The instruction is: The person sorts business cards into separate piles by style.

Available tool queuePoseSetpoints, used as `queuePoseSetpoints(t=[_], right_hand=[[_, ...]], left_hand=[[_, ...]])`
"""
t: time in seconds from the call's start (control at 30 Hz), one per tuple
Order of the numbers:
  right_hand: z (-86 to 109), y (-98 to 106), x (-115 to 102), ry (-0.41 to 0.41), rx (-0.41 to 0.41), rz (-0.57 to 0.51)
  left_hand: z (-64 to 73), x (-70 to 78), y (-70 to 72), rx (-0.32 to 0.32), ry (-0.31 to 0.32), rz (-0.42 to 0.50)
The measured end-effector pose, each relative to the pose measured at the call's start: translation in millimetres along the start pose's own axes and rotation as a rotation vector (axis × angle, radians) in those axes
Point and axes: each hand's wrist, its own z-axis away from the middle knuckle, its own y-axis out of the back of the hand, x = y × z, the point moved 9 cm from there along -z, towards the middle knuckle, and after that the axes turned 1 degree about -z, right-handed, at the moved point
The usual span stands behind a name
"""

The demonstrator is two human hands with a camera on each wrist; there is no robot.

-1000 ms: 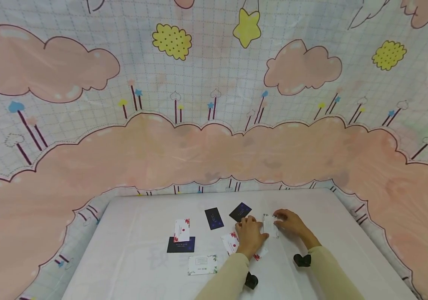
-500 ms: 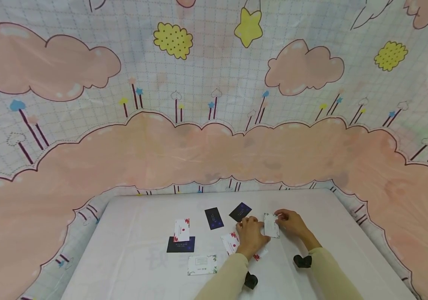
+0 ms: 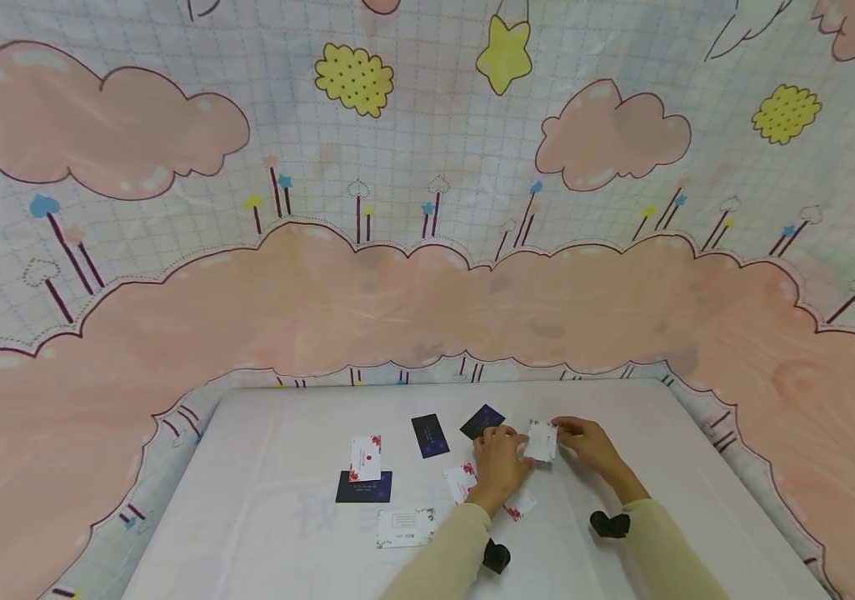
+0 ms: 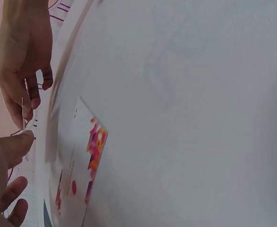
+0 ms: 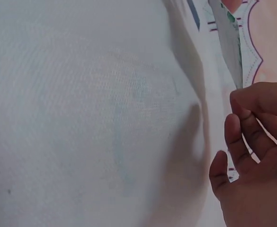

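Observation:
Raised over the table is a white business card (image 3: 542, 441) with green leaf corners, upright between both hands. My right hand (image 3: 591, 445) pinches its right edge between thumb and fingertips; in the right wrist view the card (image 5: 231, 42) slants up from that hand (image 5: 261, 137). At the card's left edge, my left hand (image 3: 501, 463) grips with thumb and index finger. The left wrist view shows the card (image 4: 23, 113) nearly edge-on by the left thumb. Beneath my left forearm and hand lie white cards with red flowers (image 3: 461, 482), partly hidden.
Two dark blue cards (image 3: 430, 436) lie behind the left hand. Further left, a red-flowered white card (image 3: 365, 458) overlaps another dark card (image 3: 364, 488). A leaf-patterned card (image 3: 406, 528) lies near the left sleeve. Black wrist cameras (image 3: 610, 524) sit on both wrists.
The leaf-patterned card has come up off the table and tilted upright between the hands. Both hands have risen slightly with it; the other cards stay where they lay.

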Motion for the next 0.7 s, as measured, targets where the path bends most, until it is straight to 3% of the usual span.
queuePoseSetpoints(t=[0.17, 0.37, 0.6, 0.7], right_hand=[[0.3, -2, -4, 0.013, -0.007, -0.059], [3.2, -4, -5, -0.023, -0.025, -0.165], [4.2, 3, -11, -0.006, -0.035, -0.244], [4.8, 5, -12, -0.001, -0.041, -0.223]], left_hand=[[-1.8, 3.5, 2.9, -0.025, -0.063, 0.034], [-2.4, 4.1, 0.7, -0.099, -0.043, 0.118], [-6.8, 1.0, 4.4, -0.136, -0.036, 0.322], [-8.4, 0.2, 7.1, -0.15, -0.047, 0.377]])
